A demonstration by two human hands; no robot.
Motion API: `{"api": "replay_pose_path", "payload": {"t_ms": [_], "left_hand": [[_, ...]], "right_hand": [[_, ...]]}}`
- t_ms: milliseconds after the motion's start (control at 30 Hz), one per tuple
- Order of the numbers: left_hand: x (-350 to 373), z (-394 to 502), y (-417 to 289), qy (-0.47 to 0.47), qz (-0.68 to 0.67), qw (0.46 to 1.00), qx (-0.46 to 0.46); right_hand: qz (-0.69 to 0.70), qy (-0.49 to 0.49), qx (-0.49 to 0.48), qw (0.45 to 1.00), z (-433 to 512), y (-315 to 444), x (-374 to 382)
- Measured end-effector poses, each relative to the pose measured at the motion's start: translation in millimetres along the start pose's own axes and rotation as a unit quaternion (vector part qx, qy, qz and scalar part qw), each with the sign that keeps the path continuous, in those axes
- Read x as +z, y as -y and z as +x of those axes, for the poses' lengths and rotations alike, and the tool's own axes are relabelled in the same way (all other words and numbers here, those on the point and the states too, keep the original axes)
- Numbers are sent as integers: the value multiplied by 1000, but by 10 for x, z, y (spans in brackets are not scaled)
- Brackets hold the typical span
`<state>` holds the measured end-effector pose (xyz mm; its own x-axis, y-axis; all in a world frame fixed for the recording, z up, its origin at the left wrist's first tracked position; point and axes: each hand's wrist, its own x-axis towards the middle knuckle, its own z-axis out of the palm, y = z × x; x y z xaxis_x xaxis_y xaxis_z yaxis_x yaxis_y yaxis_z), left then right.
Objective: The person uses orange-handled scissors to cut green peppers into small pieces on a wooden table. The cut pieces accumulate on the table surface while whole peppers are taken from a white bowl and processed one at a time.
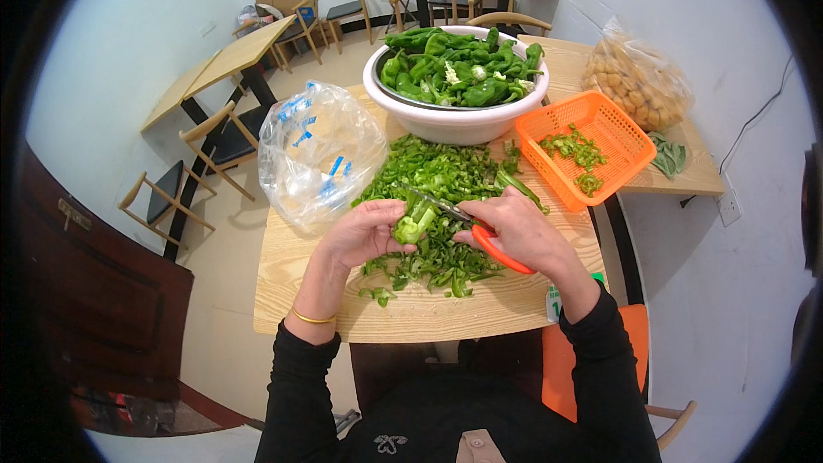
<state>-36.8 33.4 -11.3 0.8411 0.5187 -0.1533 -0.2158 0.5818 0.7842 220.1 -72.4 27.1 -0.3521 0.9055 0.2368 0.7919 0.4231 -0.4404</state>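
My left hand point(370, 228) holds a green pepper point(415, 224) by its end between thumb and fingers. A pair of scissors with orange handles point(501, 251) is in my right hand point(524, 225); its blades lie at the upper side of the pepper. Beneath both hands a heap of cut green pepper pieces point(437, 164) spreads over the wooden table point(450, 321). Behind the heap stands a white basin point(450, 125) with a dark-rimmed bowl in it, full of whole green peppers point(469, 67) and some pale pepper cores.
A clear plastic bag point(321, 154) lies at the table's left side. An orange plastic basket point(585, 148) with some cut pepper sits at the right. Beyond it, a bag of round brownish items point(633, 83) and a green cloth point(669, 154) rest on another table.
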Motion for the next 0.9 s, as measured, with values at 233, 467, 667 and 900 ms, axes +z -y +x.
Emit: {"api": "replay_pose_path", "payload": {"t_ms": [233,467,667,900], "left_hand": [[76,10,26,-35,-30,996,77],[66,33,70,-23,-30,990,133],[94,38,75,-13,-14,989,145],[52,23,42,-19,2,992,128]], "right_hand": [[-20,-86,-22,996,3,18,14],[-63,-94,-31,993,-9,13,60],[-60,-84,-31,994,-12,9,57],[-61,-70,-27,995,-13,34,14]]}}
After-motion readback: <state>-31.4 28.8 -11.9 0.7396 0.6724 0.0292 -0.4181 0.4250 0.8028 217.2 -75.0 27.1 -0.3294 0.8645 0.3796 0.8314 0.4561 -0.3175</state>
